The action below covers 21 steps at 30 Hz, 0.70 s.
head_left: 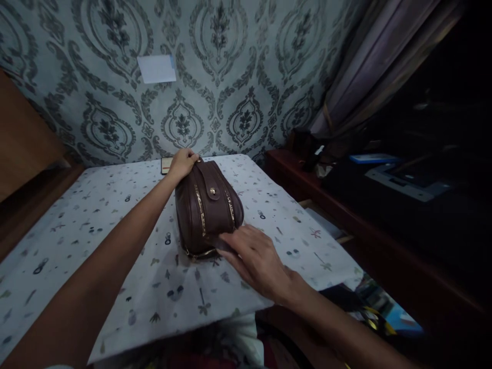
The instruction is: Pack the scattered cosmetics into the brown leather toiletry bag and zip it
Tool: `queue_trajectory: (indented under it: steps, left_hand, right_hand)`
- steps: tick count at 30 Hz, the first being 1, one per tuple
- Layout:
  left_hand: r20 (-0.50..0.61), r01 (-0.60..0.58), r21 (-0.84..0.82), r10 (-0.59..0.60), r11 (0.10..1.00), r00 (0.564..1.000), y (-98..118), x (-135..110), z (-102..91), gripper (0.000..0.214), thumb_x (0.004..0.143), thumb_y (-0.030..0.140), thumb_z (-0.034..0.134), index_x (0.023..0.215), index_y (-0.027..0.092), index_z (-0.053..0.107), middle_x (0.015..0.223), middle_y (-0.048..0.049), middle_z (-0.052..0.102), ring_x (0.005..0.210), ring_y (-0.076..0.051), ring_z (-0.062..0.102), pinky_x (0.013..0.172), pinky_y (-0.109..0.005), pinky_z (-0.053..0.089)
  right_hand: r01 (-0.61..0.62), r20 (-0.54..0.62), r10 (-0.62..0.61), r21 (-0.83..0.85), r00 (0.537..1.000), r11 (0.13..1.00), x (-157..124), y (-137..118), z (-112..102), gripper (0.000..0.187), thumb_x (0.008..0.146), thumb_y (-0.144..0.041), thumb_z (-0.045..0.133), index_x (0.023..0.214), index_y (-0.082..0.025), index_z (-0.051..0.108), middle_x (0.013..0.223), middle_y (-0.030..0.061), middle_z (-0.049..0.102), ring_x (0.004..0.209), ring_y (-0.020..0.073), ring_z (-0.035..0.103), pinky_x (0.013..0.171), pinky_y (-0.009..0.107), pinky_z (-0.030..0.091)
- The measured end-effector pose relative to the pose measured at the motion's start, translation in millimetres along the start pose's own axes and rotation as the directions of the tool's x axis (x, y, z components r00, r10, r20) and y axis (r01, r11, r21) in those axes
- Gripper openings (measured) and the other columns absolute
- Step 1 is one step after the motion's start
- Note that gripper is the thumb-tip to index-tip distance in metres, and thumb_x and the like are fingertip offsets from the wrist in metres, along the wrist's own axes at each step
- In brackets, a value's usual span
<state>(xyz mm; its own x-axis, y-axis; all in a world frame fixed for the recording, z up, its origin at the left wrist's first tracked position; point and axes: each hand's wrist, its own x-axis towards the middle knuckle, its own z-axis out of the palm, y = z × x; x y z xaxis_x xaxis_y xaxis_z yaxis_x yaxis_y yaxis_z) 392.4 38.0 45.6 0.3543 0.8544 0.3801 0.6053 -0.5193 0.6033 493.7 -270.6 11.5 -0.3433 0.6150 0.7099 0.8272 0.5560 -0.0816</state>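
A dark brown leather toiletry bag with a top handle strap and two gold zippers lies on the printed white tablecloth. At its far end, my left hand grips the bag near the handle's base, fingers curled over the edge. My right hand is closed at the near right corner, pinching a brown leather tab that is attached to the bag. Along the lower near edge runs another gold zipper. The right fingertips partly cover the tab.
A phone lies behind my left hand, partly hidden. The tablecloth hangs over the table's front edge. Patterned wallpaper with a white card is behind. To the right stand a dark red wooden ledge and a curtain.
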Motion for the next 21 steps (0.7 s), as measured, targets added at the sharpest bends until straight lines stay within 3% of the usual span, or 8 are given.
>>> queue_trajectory:
  steps: [4,10,16,21]
  left_hand:
    - [-0.001,-0.001,0.007,0.001,1.000,1.000,1.0,-1.7,-1.5,0.018,0.082,0.030,0.056,0.075,0.017,0.067,0.076,-0.0026,0.065,0.078,-0.019,0.055,0.071,-0.029,0.038]
    - [0.009,-0.014,0.015,0.014,1.000,1.000,-0.8,-1.4,-0.2,0.020,0.083,0.031,0.055,0.076,0.017,0.068,0.074,-0.0024,0.063,0.075,-0.019,0.054,0.070,-0.029,0.037]
    - [0.011,-0.030,0.015,0.030,0.999,1.000,-3.7,-1.0,2.8,0.021,0.086,0.031,0.055,0.078,0.016,0.067,0.074,-0.0026,0.063,0.075,-0.019,0.053,0.071,-0.029,0.038]
    - [0.009,-0.035,0.016,0.035,0.999,0.999,-4.3,-1.5,2.8,0.019,0.086,0.030,0.055,0.079,0.016,0.065,0.079,-0.0032,0.064,0.079,-0.020,0.053,0.074,-0.030,0.039]
  right_hand:
    - [-0.028,-0.016,0.029,0.034,0.999,0.999,21.6,16.5,1.3,0.020,0.104,-0.030,0.046,0.101,-0.015,0.060,0.079,0.0062,0.070,0.072,0.0184,0.064,0.068,0.028,0.047]
    - [-0.007,0.000,0.007,0.050,1.000,0.999,50.8,42.4,23.9,0.027,0.103,-0.036,0.046,0.096,-0.015,0.062,0.084,0.0076,0.073,0.078,0.0188,0.070,0.071,0.027,0.051]
    - [-0.082,-0.043,0.081,-0.020,0.996,0.996,56.9,51.1,39.3,0.039,0.105,-0.042,0.038,0.089,-0.016,0.062,0.079,0.0077,0.072,0.073,0.0180,0.069,0.069,0.026,0.051]
    - [-0.153,-0.045,0.156,0.075,0.987,0.985,59.7,49.5,36.2,0.041,0.105,-0.043,0.040,0.086,-0.016,0.064,0.076,0.0054,0.069,0.069,0.0158,0.066,0.066,0.023,0.048]
